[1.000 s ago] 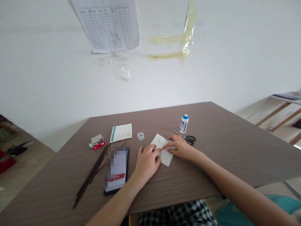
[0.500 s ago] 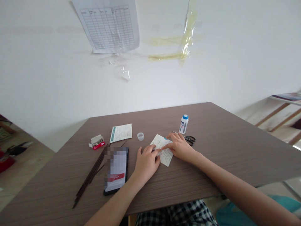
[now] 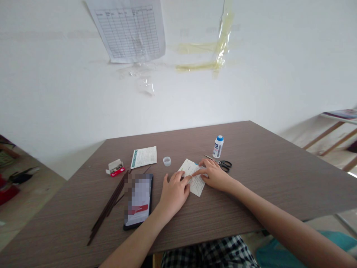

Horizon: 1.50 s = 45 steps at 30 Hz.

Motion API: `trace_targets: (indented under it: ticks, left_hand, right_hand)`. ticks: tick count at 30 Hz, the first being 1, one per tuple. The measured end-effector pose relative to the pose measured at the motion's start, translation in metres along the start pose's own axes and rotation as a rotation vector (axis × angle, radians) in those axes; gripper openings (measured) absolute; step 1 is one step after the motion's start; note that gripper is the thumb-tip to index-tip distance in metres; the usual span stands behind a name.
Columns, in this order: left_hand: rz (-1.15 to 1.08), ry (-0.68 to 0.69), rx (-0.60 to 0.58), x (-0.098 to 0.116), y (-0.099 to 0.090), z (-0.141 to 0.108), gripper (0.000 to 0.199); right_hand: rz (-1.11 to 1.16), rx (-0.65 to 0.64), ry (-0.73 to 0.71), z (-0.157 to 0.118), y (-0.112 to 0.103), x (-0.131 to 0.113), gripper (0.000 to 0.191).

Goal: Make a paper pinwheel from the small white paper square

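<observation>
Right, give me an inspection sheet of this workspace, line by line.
Surface: brown wood-grain table, flat.
Work items: small white paper slip with writing, under both hands; black-handled scissors just beyond the right hand.
Clutter: white bottle with blue cap, small translucent cap, printed leaflet, open red-and-white box, thin dark sticks, phone with blurred screen.
Hands: left hand and right hand both rest on the slip, right fingers spread.
Cables: nothing seen.
Surroundings: white wall with taped grid sheet and yellowed tape strips; wooden-legged table at right.
</observation>
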<state>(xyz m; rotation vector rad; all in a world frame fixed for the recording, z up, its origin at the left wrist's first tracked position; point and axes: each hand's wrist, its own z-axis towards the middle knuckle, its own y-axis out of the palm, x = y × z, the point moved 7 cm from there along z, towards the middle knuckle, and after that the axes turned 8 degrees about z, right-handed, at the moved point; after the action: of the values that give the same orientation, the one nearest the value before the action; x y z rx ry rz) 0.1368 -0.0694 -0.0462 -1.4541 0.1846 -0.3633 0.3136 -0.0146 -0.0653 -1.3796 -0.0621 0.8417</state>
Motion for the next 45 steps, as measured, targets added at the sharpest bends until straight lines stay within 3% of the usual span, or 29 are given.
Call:
trace_targets:
  ticks: [20,28,33,36,39,41,45]
  left_hand:
    - [-0.118,-0.035,0.049,-0.010,0.006,0.002,0.046]
    - [-0.150,-0.050,0.068,-0.012,0.006,0.003,0.040]
    - [-0.150,-0.053,0.064,-0.011,0.004,0.003,0.036]
    - [-0.155,-0.047,0.053,-0.010,0.003,0.002,0.033]
    - [-0.158,-0.044,0.043,-0.010,0.002,0.002,0.030]
    - [-0.161,-0.044,0.042,-0.010,0.002,0.002,0.030]
    - [-0.179,-0.038,0.053,-0.011,0.003,0.002,0.034]
  right_hand:
    - [0.157,-0.014,0.013,0.004,0.000,0.010,0.048]
    - [0.249,0.063,-0.050,0.005,-0.006,0.010,0.056]
    - [0.322,0.232,-0.114,0.004,-0.024,0.008,0.039]
    - [0.286,0.533,-0.091,-0.005,-0.052,0.018,0.028]
    - [0.193,0.821,0.067,-0.020,-0.077,0.047,0.018]
    - [0.138,0.926,0.174,-0.026,-0.083,0.070,0.034]
    - [0.173,0.867,0.324,-0.017,-0.071,0.111,0.061]
